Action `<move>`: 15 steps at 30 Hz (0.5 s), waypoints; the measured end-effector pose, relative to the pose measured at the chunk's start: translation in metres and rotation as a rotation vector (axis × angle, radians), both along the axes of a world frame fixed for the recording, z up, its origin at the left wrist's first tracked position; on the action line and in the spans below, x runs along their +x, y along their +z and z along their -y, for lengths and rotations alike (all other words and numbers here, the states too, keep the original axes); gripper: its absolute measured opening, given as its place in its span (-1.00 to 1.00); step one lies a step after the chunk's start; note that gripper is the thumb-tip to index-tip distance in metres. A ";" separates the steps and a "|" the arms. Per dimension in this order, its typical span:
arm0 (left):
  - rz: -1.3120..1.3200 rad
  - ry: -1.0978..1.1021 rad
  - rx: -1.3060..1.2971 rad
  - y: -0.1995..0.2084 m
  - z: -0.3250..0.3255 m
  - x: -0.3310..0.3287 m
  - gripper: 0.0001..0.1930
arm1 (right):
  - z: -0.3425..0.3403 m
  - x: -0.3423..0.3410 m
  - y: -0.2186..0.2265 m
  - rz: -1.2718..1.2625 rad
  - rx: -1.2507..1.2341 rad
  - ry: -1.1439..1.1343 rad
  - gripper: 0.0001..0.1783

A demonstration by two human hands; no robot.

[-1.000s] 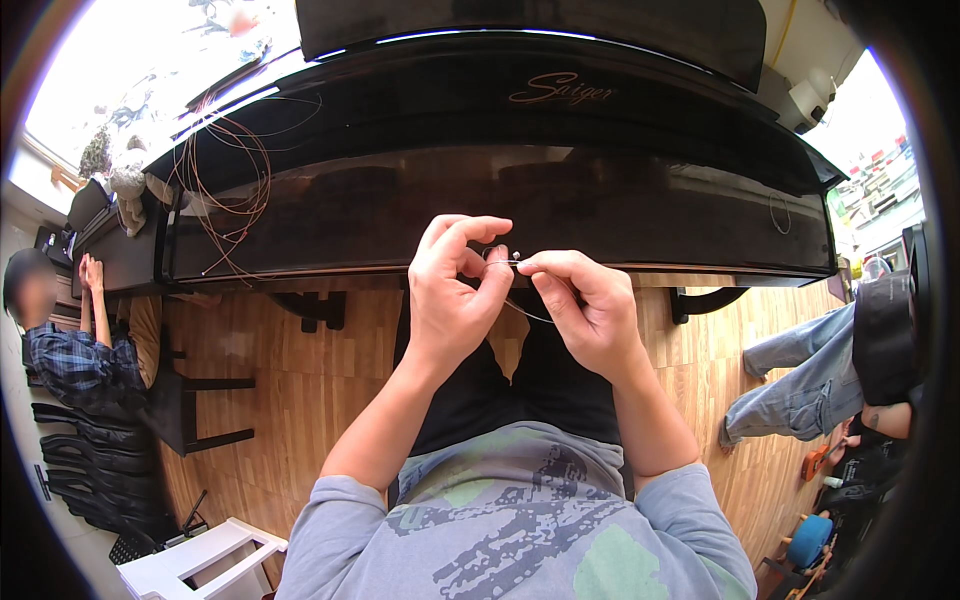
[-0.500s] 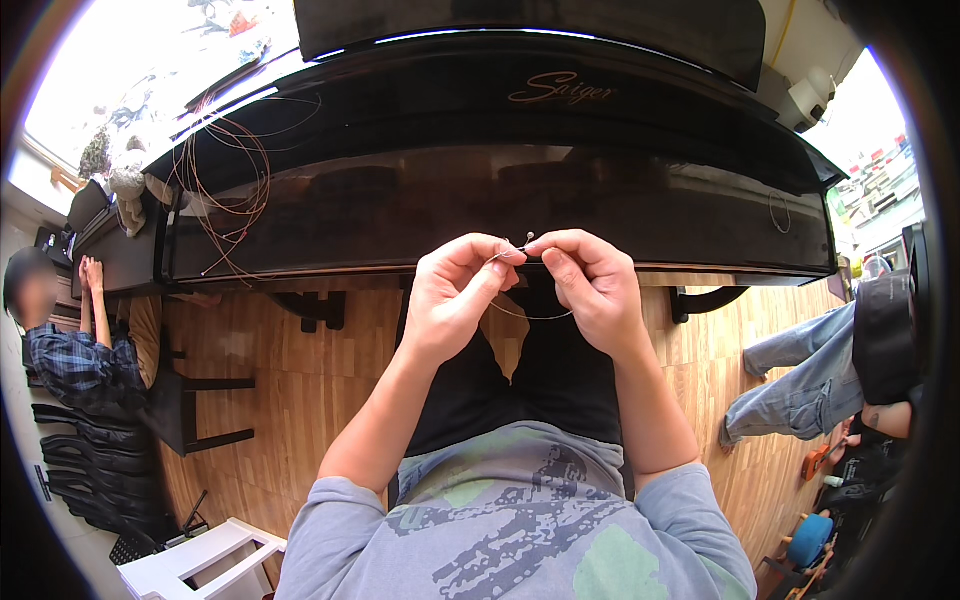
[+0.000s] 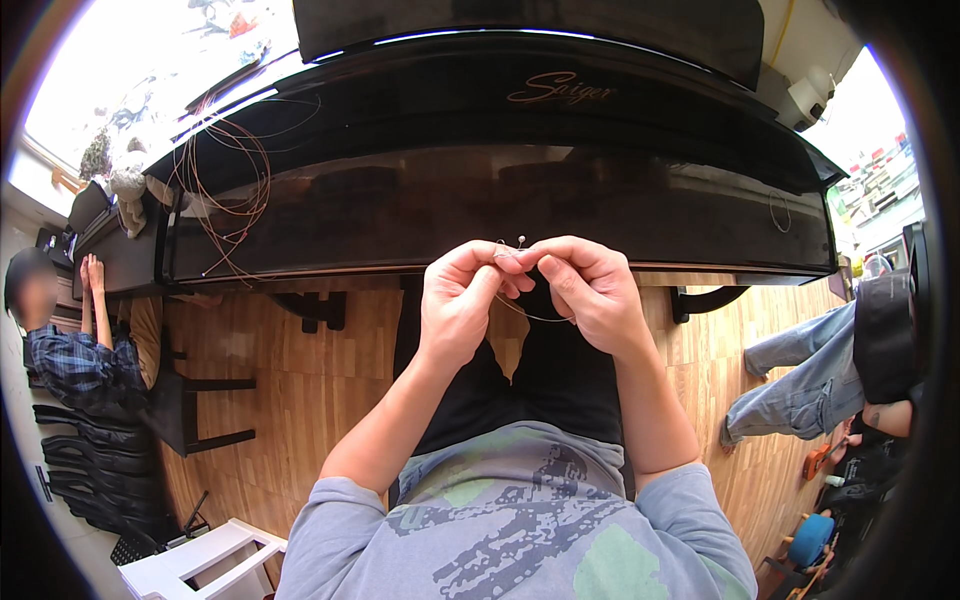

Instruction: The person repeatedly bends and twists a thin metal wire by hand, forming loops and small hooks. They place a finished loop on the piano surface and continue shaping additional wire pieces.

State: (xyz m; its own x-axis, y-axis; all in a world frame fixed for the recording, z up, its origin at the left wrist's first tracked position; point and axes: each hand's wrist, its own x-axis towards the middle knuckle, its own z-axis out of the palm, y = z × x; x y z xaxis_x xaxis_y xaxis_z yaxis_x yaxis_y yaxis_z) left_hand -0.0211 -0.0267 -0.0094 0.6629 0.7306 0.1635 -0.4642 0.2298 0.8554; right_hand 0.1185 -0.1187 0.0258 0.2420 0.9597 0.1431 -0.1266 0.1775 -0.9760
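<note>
In front of the black piano (image 3: 480,215) both my hands meet over a thin metal string. My left hand (image 3: 455,308) pinches it between thumb and index finger. My right hand (image 3: 598,295), thumb and index finger also together, grips it just beside the left fingertips. The wire string (image 3: 545,318) hangs in a curve below and between the hands. A small round ball end (image 3: 521,240) stands up above the fingertips. How the wire crosses inside the fingers is partly hidden.
Loose coils of copper-coloured string (image 3: 265,190) lie over the piano's left end, and a small wire loop (image 3: 780,212) is at its right. A seated person (image 3: 80,360) is far left; another in jeans (image 3: 800,385) is right. A white stool (image 3: 215,565) stands lower left.
My hands have drawn slightly closer together, with the fingertips now touching or nearly so. The ball end has shifted a little to the left.
</note>
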 end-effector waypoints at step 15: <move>0.195 -0.211 -0.183 0.005 -0.001 -0.003 -0.84 | 0.000 0.006 -0.008 -0.145 -0.003 0.009 -0.80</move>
